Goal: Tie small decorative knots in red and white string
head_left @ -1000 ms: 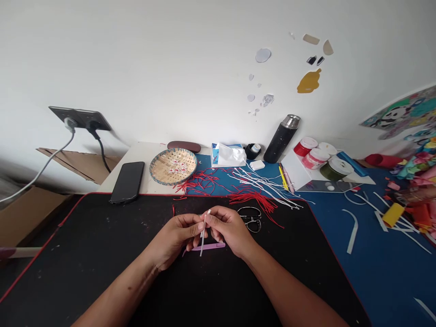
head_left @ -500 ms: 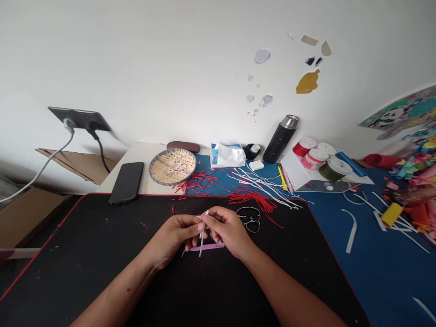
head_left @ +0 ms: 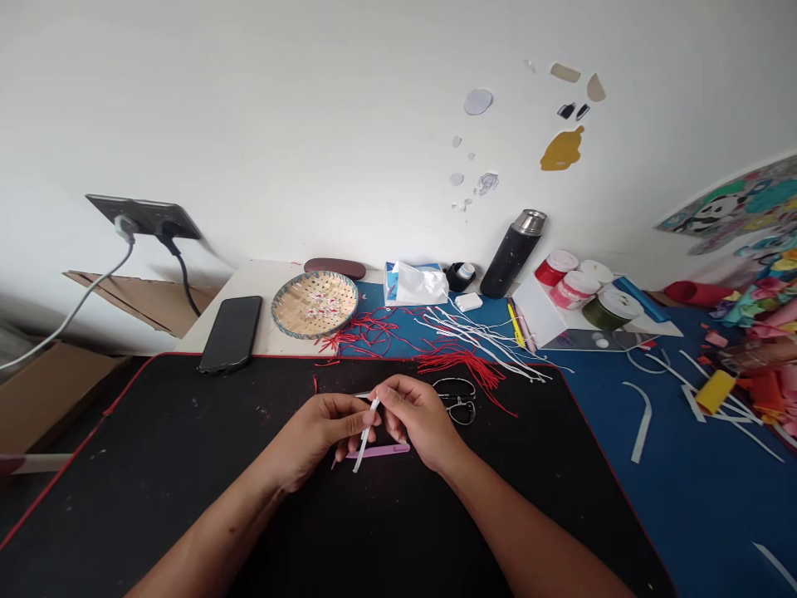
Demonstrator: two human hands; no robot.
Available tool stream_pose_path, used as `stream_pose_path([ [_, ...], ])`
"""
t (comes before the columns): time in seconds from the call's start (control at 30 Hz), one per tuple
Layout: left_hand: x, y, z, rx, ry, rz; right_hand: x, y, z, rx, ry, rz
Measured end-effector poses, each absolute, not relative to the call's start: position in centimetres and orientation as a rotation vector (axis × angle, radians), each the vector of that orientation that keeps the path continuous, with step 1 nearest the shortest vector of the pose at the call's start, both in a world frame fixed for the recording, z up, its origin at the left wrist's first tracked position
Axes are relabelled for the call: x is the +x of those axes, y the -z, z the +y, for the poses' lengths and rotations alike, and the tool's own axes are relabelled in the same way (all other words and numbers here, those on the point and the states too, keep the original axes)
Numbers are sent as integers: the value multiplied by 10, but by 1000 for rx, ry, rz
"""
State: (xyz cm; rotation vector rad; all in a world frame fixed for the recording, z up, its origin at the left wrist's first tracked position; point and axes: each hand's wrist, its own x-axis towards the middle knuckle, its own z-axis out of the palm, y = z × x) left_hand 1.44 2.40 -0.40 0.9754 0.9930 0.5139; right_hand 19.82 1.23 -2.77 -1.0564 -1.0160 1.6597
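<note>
The left hand (head_left: 320,432) and right hand (head_left: 417,419) pinch a white strip (head_left: 366,436) in narrow fingertip grips, just above a lilac plastic stick (head_left: 383,451) on the black mat (head_left: 155,465), with scissors (head_left: 457,400) just beside the right hand.

white plastic strip (head_left: 364,437) | thin, narrow, slightly curved | tilted, held in mid-air, lower end angled down-left

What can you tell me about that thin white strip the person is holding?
The thin white strip is long, narrow and slightly curved, with a plain matte surface; it could be paper or plastic, but I can't tell which. It slants downward, its upper end held between the left hand and right hand. Its lower end hangs free, crossing in front of a lilac plastic stick above a black desk mat.
</note>
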Motion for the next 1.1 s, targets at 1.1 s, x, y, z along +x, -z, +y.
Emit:
stream_pose_path([
  [1.1, 13, 1, 27, 1036, -472, 1066, 197, 27, 11, -1136, -1593, -1058],
])
